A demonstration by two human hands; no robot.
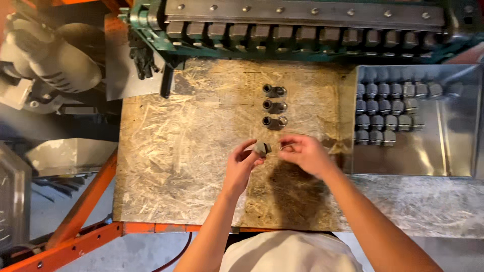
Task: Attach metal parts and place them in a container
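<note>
My left hand (242, 163) grips a small grey metal fitting (262, 148) over the chipboard worktop (181, 151). My right hand (305, 153) is just to its right, fingers pinched on a small thin piece (287, 147) too small to make out. Three more grey fittings (274, 106) stand in a column on the board just beyond my hands.
A shiny metal tray (443, 146) at the right holds several rows of grey fittings (388, 113). A green machine with a row of grey blocks (302, 32) runs along the far edge. Orange frame bars (80, 211) lie at the lower left.
</note>
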